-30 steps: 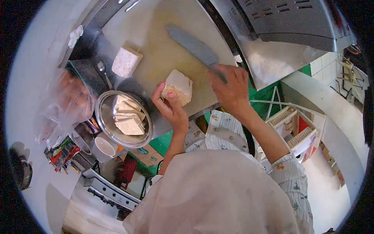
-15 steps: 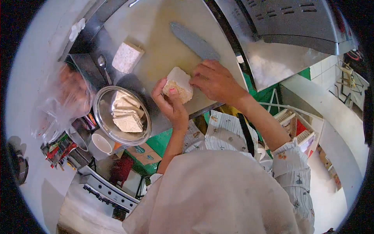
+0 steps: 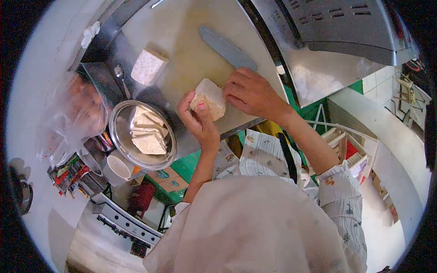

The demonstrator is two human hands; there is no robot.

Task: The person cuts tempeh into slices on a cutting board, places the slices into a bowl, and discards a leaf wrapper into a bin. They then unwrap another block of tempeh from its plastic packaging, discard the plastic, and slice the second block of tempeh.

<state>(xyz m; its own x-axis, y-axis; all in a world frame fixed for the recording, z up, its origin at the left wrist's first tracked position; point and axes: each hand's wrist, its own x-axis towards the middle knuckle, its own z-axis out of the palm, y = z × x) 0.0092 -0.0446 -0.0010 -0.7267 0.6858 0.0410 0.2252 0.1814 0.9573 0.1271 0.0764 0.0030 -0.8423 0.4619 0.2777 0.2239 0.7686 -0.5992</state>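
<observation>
Item, one cream-white block with a rough, grainy side (image 3: 208,99), by the near edge of the pale cutting board (image 3: 182,34): pale face toward the far edge, grainy face toward you; long axis partly hidden by fingers. Your left hand (image 3: 203,126) grips it, thumb on the grainy side. Your right hand (image 3: 256,94) — a second ago at the knife's handle — now has its fingertips at the block's right side; whether they pinch it, you cannot tell.

Also: one grey-bladed knife (image 3: 226,48) toward the right edge, tip angled far left; one speckled white block (image 3: 149,67) near the left edge; one round steel bowl (image 3: 119,148) — overlapping cream slices (image 3: 149,136) inside, exact count unclear; one metal spoon (image 3: 121,78).
</observation>
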